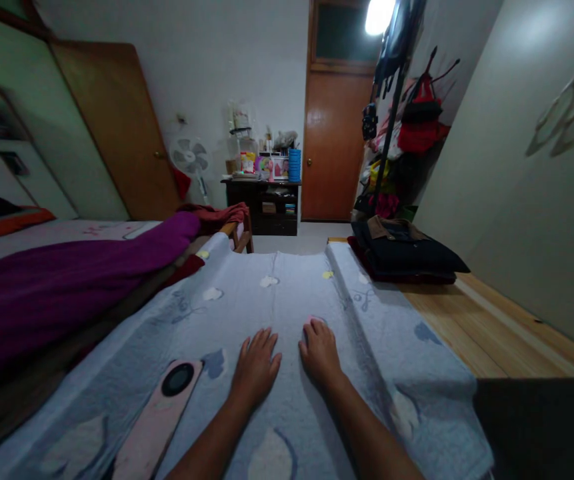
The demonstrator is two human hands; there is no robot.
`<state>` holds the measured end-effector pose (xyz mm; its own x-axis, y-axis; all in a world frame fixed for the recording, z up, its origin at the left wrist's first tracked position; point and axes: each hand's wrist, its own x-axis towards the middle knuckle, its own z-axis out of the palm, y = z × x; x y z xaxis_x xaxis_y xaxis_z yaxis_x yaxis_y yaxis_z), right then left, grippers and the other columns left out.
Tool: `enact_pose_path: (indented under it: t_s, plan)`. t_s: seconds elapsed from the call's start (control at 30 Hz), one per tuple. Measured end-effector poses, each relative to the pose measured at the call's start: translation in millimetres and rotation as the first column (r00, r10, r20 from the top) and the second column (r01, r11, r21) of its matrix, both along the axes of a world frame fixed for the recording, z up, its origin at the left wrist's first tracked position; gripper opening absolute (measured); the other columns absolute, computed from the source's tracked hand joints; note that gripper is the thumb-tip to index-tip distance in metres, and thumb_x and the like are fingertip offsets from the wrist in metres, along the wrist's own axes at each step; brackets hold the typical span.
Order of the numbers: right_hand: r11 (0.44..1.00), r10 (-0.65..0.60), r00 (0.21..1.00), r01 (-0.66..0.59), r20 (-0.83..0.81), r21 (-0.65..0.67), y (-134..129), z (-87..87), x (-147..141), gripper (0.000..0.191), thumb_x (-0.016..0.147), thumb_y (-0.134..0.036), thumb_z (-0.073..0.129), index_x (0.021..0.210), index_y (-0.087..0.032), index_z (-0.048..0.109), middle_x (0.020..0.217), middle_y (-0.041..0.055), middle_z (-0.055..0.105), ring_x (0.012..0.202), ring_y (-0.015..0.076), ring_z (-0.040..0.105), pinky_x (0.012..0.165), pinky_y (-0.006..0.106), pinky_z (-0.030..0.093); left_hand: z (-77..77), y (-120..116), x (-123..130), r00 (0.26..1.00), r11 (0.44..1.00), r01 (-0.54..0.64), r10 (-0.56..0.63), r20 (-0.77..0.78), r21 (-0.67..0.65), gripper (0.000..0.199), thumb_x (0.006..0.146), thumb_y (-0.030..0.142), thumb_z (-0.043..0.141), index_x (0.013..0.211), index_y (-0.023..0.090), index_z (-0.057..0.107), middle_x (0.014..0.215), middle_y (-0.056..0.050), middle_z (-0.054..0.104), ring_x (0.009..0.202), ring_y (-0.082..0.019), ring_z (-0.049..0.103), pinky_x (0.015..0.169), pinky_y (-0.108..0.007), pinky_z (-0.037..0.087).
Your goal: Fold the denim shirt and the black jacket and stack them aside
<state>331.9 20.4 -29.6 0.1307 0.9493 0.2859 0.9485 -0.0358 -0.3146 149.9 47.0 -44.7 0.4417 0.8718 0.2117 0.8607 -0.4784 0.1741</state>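
Both hands rest on a pale blue-grey patterned blanket (287,300) spread out in front of me. My left hand (257,367) lies flat on the cloth with its fingers apart and holds nothing. Beside it, my right hand (320,353) is also palm down, its fingers stretched and slightly bent; a small pink patch shows at its fingertips. To the left of my left hand lies a pink smartphone (159,420), with a large round black camera area facing up.
A stack of folded dark clothes (407,250) sits on the wooden surface (454,327) at right. On the left, a purple blanket (91,267) covers part of a bed. A dark cabinet (261,217), a white fan (190,157) and a brown door (334,143) stand at the back.
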Motion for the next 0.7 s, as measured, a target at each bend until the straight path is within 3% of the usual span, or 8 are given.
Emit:
enact_pose_path:
  t_s: [0.17, 0.7]
  plan:
    - [0.995, 0.017, 0.997, -0.024, 0.078, 0.098, -2.9, -6.7, -2.6, 0.036, 0.086, -0.023, 0.052, 0.121, -0.020, 0.056, 0.132, 0.0094, 0.053, 0.127, 0.0241, 0.039, 0.106, 0.038, 0.028, 0.4, -2.5, -0.4, 0.998, 1.000, -0.004, 0.005, 0.055, -0.017, 0.045, 0.091, 0.032, 0.045, 0.135, 0.021, 0.049, 0.146, -0.007, 0.044, 0.137, -0.023, 0.034, 0.114, -0.047, 0.021]
    - [0.982, 0.078, 0.990, -0.097, 0.120, 0.159, 5.5, -25.3, 11.0, 0.031, 0.086, -0.024, 0.049, 0.115, -0.016, 0.057, 0.128, 0.0109, 0.055, 0.124, 0.0239, 0.044, 0.103, 0.039, 0.034, 5.4, -7.1, -6.9, 0.973, 0.997, 0.027, -0.009, 0.230, -0.075, 0.040, 0.089, 0.032, 0.050, 0.128, 0.023, 0.053, 0.142, -0.005, 0.048, 0.135, -0.022, 0.035, 0.116, -0.045, 0.017]
